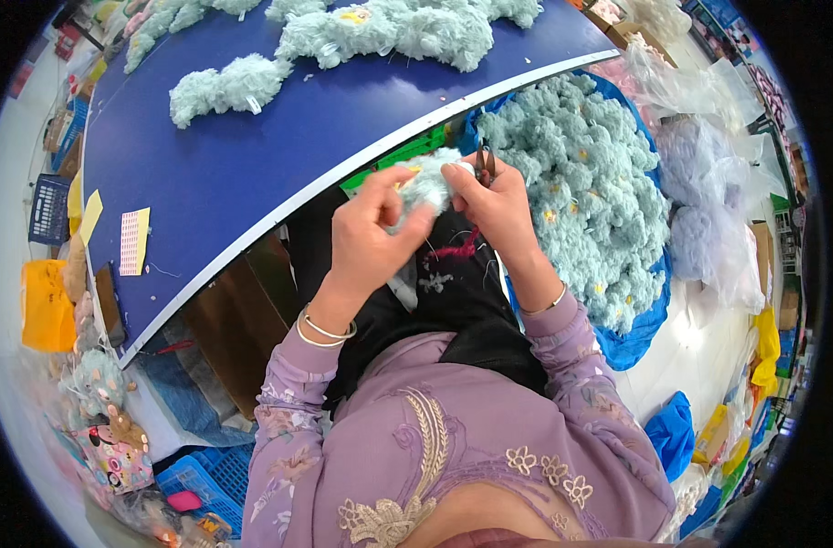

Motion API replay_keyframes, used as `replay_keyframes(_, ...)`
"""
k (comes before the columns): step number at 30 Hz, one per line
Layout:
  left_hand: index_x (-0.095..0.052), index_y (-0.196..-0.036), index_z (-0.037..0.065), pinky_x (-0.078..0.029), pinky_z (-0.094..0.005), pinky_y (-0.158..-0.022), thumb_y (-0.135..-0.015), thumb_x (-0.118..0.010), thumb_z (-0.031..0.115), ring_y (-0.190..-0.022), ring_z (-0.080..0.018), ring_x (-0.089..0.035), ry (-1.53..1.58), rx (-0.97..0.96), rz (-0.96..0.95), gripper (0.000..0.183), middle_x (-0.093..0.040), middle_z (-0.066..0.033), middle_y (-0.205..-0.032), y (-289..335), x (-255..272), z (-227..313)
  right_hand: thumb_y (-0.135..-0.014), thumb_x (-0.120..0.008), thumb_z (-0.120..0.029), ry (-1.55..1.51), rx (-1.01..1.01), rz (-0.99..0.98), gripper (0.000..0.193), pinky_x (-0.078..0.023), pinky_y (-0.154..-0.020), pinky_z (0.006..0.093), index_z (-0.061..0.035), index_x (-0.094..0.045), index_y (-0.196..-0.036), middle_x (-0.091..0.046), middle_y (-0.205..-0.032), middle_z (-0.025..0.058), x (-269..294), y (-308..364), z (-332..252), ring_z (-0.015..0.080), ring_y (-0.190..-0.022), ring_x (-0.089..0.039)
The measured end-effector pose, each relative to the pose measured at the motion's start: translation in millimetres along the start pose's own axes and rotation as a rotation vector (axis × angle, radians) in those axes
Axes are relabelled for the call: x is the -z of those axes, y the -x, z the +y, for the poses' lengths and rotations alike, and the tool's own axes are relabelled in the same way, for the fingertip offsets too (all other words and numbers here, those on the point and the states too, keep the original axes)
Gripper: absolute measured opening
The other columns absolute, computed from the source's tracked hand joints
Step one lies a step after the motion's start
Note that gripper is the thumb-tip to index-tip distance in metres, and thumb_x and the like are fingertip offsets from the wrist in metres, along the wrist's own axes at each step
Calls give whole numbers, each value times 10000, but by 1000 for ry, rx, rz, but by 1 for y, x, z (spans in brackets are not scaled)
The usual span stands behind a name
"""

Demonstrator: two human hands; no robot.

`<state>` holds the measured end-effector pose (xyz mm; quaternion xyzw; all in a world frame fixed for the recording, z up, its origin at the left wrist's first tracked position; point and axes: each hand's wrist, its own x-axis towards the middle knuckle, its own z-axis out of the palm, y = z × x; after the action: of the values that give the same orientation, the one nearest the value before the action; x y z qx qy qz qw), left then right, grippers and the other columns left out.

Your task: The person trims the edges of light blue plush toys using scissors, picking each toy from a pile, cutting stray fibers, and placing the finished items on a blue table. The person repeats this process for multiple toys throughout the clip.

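Observation:
Above my lap, a small pale teal plush piece [427, 190] with a bit of yellow on it is held between both hands. My left hand [361, 233] is closed round its left side, thumb underneath. With thumb and fingertips, my right hand [500, 205] pinches the plush's right end. Dark-bladed thread snips [485, 163] are tucked in that same hand, blades pointing up and away from me. My fingers cover part of the plush, and the snips' handles are mostly hidden. Teal fluff and a magenta strand [457, 248] lie on my dark trousers.
More teal plush pieces [389, 36] lie along the far side of the blue table [252, 164], whose pale edge runs just beyond my hands. A blue sack [654, 338] heaped with teal plush stands at my right. Label sheets [134, 241] sit on the table's left.

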<state>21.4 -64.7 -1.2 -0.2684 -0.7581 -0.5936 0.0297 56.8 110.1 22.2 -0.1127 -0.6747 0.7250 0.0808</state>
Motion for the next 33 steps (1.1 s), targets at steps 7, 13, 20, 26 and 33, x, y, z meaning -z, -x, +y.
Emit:
replay_keyframes(7, -599, -963, -6, -432, -204, -539, -865, -627, 51, -571, -44, -513, 286, 230, -62, 117, -577, 1, -705, -10, -13, -4, -932, -615, -292, -63, -189, -80, 239, -283, -423, 199, -66, -617, -855, -571, -626, 0, 8, -4, 2, 31, -471, -400)
replay_keyframes(13, -581, -954, 1, -412, -204, -524, -899, -536, 25, -562, -51, -508, 492, 360, -117, 75, -587, -13, -722, -10, -12, -2, -940, -594, -286, -181, -258, -117, 241, -264, -403, 209, -64, -606, -849, -551, -606, 4, 15, -8, 4, 37, -439, -362)
replay_keyframes(20, -531, -925, 19, -418, -185, -548, -857, -597, -10, -632, -17, -510, 376, 230, -45, 99, -569, 13, -766, -6, -21, -7, -929, -616, -272, -170, -323, -157, 234, -326, -445, 212, -55, -609, -839, -569, -642, 2, 23, -14, 8, 42, -490, -430)
replay_keyframes(26, -525, -930, 21, -415, -176, -559, -842, -611, -20, -666, -13, -501, 203, 206, -86, 129, -553, 19, -791, -2, -20, -4, -919, -641, -206, 118, 113, -153, 203, -433, -622, 240, -4, -622, -901, -582, -739, -23, 20, -6, 21, 54, -676, -516)
replay_keyframes(33, -509, -940, 14, -440, -199, -621, -801, -595, -52, -704, -42, -508, 171, 158, -113, 176, -560, -10, -850, 9, -25, -13, -933, -627, -243, -354, -259, -210, 174, -264, -427, 208, -83, -568, -898, -432, -632, -59, 28, 1, 41, 27, -496, -329)
